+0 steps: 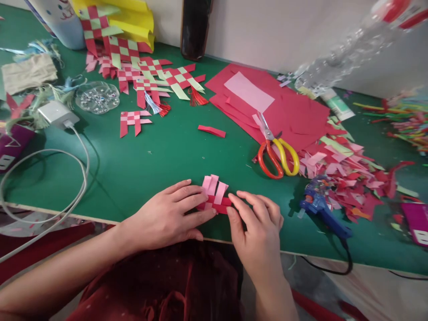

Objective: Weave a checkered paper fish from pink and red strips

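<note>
A small weave of pink and red paper strips (220,192) lies on the green table near its front edge, its pink ends pointing away from me. Stretched fingers of my left hand (170,214) rest on its left side, pressing it flat, with the thumb apart from the paper. At the right end, my right hand (256,223) has thumb and index finger closed on a red paper strip (224,208). Beyond both hands lies a loose red strip (211,131). Scissors (277,154) with one red and one yellow handle are to the right.
Finished woven paper fish (129,73) pile up at the back left, near a clear bead tray (96,97) and a white charger (58,114). Red paper sheets (294,116), paper scraps (354,174) and a blue glue gun (324,211) occupy the right. A phone (195,29) leans against the wall.
</note>
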A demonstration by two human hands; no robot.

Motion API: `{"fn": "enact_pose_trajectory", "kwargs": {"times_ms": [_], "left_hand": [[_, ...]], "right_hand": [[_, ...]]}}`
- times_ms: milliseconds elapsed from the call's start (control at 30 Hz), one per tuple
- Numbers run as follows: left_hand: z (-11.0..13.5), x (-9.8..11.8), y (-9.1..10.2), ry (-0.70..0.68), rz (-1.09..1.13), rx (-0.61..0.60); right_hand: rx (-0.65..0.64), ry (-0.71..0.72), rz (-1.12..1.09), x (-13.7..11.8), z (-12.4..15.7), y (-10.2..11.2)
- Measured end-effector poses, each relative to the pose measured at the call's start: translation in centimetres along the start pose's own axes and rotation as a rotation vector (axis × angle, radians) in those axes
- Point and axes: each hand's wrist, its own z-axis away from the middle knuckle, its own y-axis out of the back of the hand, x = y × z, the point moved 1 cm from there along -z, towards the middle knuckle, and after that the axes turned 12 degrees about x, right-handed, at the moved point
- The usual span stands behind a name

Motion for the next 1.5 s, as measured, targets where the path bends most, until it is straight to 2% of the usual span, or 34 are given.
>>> {"fn": "enact_pose_trajectory", "kwargs": {"times_ms": [167,400,533,767,967,1267,1400,1500], "left_hand": [[-0.6,0.7,-0.2,0.028,-0.070,-0.034],[-1.6,1.7,-1.0,0.085,-0.157,-0.043],[-1.5,1.9,-1.4,0.109,-0.150,-0.041],[-1.2,1.9,-1.6,0.126,-0.113,-0.035],[-1.2,1.9,-1.6,0.120,-0.133,-0.040],[-1.3,1.9,-1.7,0.132,-0.149,-0.057],[-1.3,1.9,-1.4,0.113,-0.152,-0.058],[-1.3,1.5,-0.8,0.104,-0.110,-0.060]], "right_hand": [[-0.070,-0.065,0.009,0.9,-1.6,-0.7],[-0.428,-0.038,-0.137,1.7,-5.9,-1.5],[-0.522,-0.042,-0.219,1.7,-7.0,-2.0],[-0.510,-0.029,-0.213,1.0,-6.8,-2.4],[-0.450,-0.032,-0.160,1.1,-6.5,-2.4],[-0.424,-0.059,-0.204,1.3,-6.6,-2.7],[-0.287,-0.107,-0.283,2.2,-6.2,-2.0],[-0.143,-0.080,-0.276,2.8,-4.9,-0.8]]}}
